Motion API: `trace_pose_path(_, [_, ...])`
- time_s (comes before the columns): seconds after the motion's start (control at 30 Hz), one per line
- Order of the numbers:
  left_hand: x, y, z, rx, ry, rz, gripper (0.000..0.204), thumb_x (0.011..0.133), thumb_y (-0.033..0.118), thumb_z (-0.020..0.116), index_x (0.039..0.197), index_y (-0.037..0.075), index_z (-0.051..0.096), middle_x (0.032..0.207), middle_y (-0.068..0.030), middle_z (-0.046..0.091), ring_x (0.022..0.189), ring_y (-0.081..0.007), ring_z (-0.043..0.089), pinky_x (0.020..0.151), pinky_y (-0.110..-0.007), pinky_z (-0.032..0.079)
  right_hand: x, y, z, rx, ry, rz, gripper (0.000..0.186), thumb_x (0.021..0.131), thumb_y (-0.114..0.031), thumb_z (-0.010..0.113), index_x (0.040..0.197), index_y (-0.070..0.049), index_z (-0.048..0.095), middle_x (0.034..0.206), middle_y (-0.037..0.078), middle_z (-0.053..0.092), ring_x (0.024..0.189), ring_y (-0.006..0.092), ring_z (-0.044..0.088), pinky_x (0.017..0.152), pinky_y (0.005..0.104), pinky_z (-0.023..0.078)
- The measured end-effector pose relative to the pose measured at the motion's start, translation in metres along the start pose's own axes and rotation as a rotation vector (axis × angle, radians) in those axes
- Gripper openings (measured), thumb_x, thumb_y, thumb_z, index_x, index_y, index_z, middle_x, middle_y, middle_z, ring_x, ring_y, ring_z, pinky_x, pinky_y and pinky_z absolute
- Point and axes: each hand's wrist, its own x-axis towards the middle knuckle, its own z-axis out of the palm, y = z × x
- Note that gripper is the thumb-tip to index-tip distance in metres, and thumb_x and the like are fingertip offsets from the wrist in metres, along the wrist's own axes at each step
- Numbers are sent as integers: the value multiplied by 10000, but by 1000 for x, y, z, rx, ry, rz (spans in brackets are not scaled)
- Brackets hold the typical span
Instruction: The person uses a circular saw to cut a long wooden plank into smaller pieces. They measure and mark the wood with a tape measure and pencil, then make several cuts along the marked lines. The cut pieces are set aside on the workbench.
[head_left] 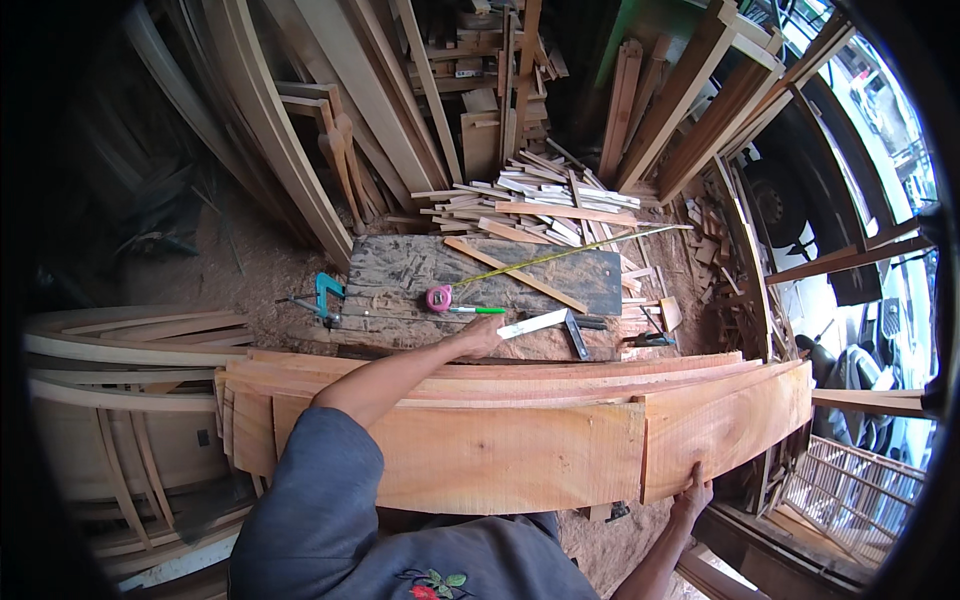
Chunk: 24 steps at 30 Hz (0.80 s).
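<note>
"What's largest before us?"
"Our stack of wide, curved planks (pixel 500 455), lying across just in front of us, nearer than the dark-topped bench (pixel 400 270)."
"And on the bench?"
"Our square (pixel 540 325), pale blade to the left, black stock to the right."
"Our hands?"
"Our left hand (pixel 480 338) is out past the planks, fingertips at the blade's end; we can't tell whether they've closed on it. Our right hand (pixel 692 495) touches the right-hand plank's near edge, one finger on its face; we can't see the rest of that grip."
"Smaller still?"
"Our pink tape measure (pixel 438 298), then the green pen (pixel 488 310) just beside it."
</note>
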Motion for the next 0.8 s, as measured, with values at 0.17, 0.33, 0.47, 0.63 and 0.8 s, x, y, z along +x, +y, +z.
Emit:
trace_pose_path(0.17, [30, -45, -5, 423, 60, -79, 387, 930, 211, 738, 1261, 35, 645, 1213, -209, 671, 1147, -441, 630, 982, -514, 528, -3, -4, 2, -35, 15, -5, 490, 929, -269, 871, 1301, -49, 640, 1205, 101, 728, 1032, 243, 731, 811, 413, 619])
trace_pose_path(0.33, [19, -104, -26, 223, 510, -374, 505, 928, 213, 768, 1359, 46, 563, 1458, -228, 443, 1318, -481, 503, 1094, -603, 450, -11, -11, 6, -31, 42, 21, 486, 935, -267, 863, 1302, -40, 637, 1179, 100, 733, 1027, 236, 731, 785, 404, 627])
trace_pose_path(0.47, [16, -108, -40, 205, 358, -420, 509, 929, 138, 724, 1400, 78, 543, 1534, -253, 403, 1387, -488, 488, 1130, -573, 461, -16, -18, 10, -116, 76, 34, 462, 938, -274, 858, 1280, -45, 650, 1154, 93, 737, 982, 228, 738, 748, 395, 631])
trace_pose_path(0.63, [8, -78, -67, 230, 115, -389, 442, 925, 184, 630, 1341, 56, 559, 1405, -232, 528, 1168, -415, 652, 949, -549, 588, -10, -13, 7, -136, 73, 4, 425, 920, -322, 873, 1204, -60, 695, 1058, 72, 749, 874, 203, 737, 658, 357, 604])
trace_pose_path(0.8, [-16, -71, -100, -484, -216, -468, 254, 955, 285, 608, 1055, 52, 624, 856, -126, 631, 745, -249, 665, 564, -415, 567, 5, 6, -2, -42, -4, -71, 384, 916, -314, 874, 1156, -55, 723, 1023, 70, 755, 848, 199, 733, 624, 368, 595])
